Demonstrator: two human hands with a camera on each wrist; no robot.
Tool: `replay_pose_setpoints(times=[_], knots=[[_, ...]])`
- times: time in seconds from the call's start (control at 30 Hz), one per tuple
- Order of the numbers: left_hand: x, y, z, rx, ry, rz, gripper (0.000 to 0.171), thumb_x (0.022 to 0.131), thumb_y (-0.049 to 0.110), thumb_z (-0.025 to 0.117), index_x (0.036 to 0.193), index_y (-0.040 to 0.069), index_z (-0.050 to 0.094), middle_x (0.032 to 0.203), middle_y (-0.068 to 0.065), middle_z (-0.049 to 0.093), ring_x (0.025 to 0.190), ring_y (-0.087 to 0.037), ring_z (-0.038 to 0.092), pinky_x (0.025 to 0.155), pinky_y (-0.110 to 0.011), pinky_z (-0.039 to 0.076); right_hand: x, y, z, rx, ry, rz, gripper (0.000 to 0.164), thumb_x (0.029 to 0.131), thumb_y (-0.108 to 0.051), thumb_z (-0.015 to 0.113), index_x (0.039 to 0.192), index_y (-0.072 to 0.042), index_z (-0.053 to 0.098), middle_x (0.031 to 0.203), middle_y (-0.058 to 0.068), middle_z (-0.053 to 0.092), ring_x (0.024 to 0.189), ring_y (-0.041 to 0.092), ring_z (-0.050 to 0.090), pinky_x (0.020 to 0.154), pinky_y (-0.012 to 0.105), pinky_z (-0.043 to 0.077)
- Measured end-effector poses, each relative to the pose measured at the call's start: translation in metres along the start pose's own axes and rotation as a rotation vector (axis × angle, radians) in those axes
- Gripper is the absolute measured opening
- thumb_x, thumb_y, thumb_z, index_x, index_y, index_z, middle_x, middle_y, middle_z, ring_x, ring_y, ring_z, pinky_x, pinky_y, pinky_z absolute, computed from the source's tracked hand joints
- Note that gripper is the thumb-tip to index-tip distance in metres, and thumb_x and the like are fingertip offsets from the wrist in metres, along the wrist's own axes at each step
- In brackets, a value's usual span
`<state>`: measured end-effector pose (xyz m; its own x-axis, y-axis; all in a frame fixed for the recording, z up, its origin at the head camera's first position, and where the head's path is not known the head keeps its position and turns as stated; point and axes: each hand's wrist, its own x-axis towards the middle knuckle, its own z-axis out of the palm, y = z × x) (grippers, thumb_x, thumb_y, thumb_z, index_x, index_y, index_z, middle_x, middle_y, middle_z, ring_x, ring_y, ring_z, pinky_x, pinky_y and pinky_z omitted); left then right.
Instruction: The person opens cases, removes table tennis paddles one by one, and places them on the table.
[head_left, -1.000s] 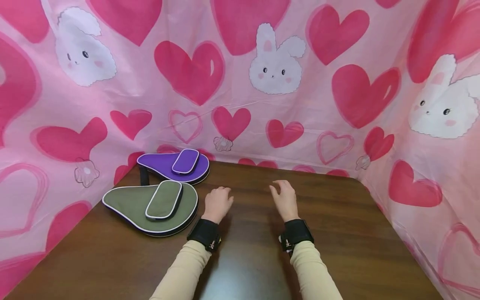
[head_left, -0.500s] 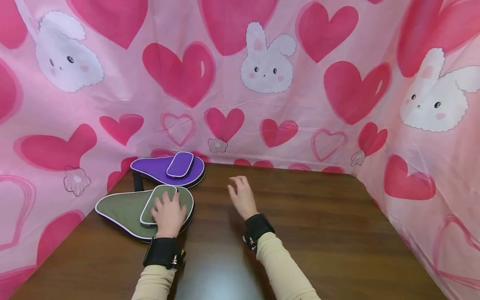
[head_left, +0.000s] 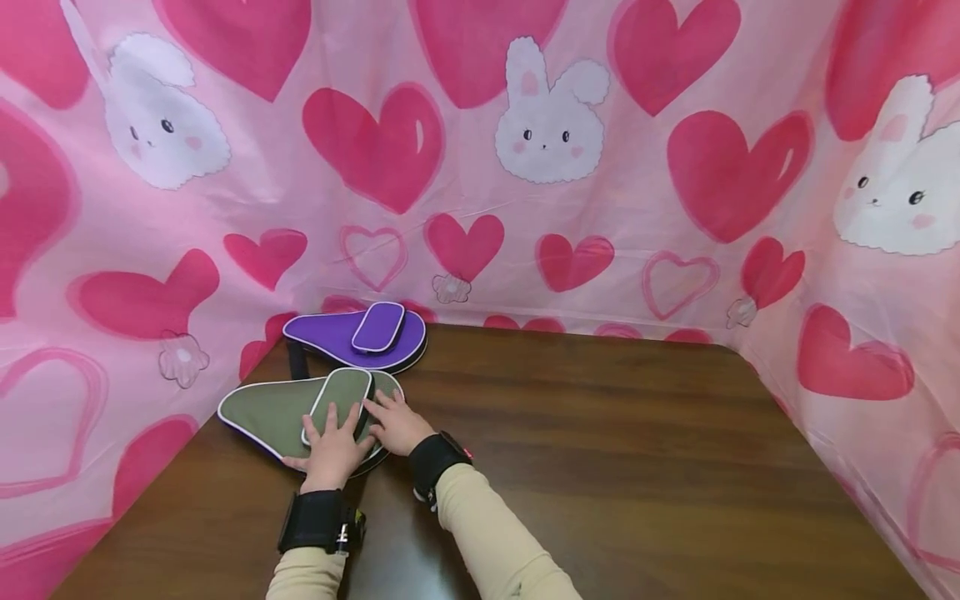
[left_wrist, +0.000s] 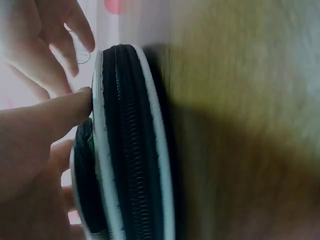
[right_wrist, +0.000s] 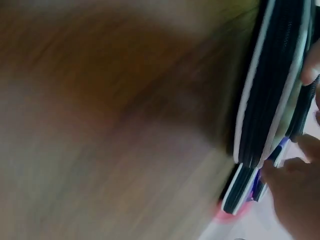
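A green table tennis bat case (head_left: 258, 406) with white piping lies on the left of the table, its narrow end pointing left. My left hand (head_left: 332, 454) rests on it with fingers spread, the fingertips over the small zipped pocket (head_left: 341, 386). From the right, my right hand (head_left: 402, 425) reaches over the rounded end, fingers extended at the pocket's edge. In the left wrist view the case's black zipped side (left_wrist: 131, 145) faces me, with my left thumb (left_wrist: 75, 107) at the white rim. The right wrist view has my right fingertips close to the same rim.
Behind the green case lies a purple bat case (head_left: 318, 329) with its own small pocket. A black strap (head_left: 297, 361) sits between the two. A pink heart-and-rabbit cloth (head_left: 480, 192) hangs along the sides of the brown wooden table (head_left: 600, 450).
My left hand has moved left from beside the green case onto it, fingers now spread. My right hand has crossed leftward to the case's rounded end. The cases look unmoved on the table.
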<state>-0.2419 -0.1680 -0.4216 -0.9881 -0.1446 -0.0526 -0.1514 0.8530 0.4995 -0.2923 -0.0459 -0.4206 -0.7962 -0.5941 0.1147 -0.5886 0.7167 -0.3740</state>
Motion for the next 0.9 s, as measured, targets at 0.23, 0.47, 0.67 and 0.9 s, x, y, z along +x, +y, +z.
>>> replay_pose_setpoints(times=[0.23,0.47,0.67,0.9], knots=[[-0.003,0.007,-0.006,0.080,-0.036,0.026,0.065,0.091,0.027,0.065,0.144,0.000,0.038,0.150,-0.033,0.022,0.133,-0.064,0.002,0.082,-0.087,0.014,-0.006,0.002,0.000,0.018,-0.033,0.055,0.050,0.096,-0.015,0.061,0.144,-0.012,0.048,0.145,0.008,0.047,0.135,0.031,0.041,0.106,0.040,0.036],[-0.003,0.030,-0.001,0.134,-0.072,0.024,0.066,0.091,0.028,0.066,0.143,-0.002,0.040,0.148,-0.035,0.026,0.130,-0.068,0.008,0.079,-0.084,0.025,-0.010,0.021,-0.010,-0.026,-0.059,0.105,0.060,0.091,-0.021,0.068,0.144,-0.007,0.046,0.147,0.011,0.046,0.133,0.027,0.043,0.107,0.037,0.035],[-0.008,0.044,0.000,0.256,-0.038,0.109,0.061,0.086,0.026,0.073,0.134,-0.006,0.051,0.136,-0.040,0.041,0.122,-0.065,0.034,0.094,-0.073,0.030,-0.007,0.037,-0.013,-0.103,-0.141,0.086,0.068,0.090,-0.022,0.069,0.148,-0.004,0.039,0.155,0.015,0.031,0.142,0.033,0.026,0.111,0.039,0.028],[-0.017,0.056,0.002,0.379,0.069,0.242,0.040,0.075,0.019,0.082,0.105,-0.005,0.068,0.097,-0.030,0.066,0.087,-0.046,0.065,0.085,-0.063,0.042,-0.015,0.041,-0.031,-0.127,-0.265,0.096,0.089,0.083,-0.026,0.078,0.153,-0.007,0.027,0.160,0.010,0.018,0.147,0.032,0.008,0.115,0.037,0.015]])
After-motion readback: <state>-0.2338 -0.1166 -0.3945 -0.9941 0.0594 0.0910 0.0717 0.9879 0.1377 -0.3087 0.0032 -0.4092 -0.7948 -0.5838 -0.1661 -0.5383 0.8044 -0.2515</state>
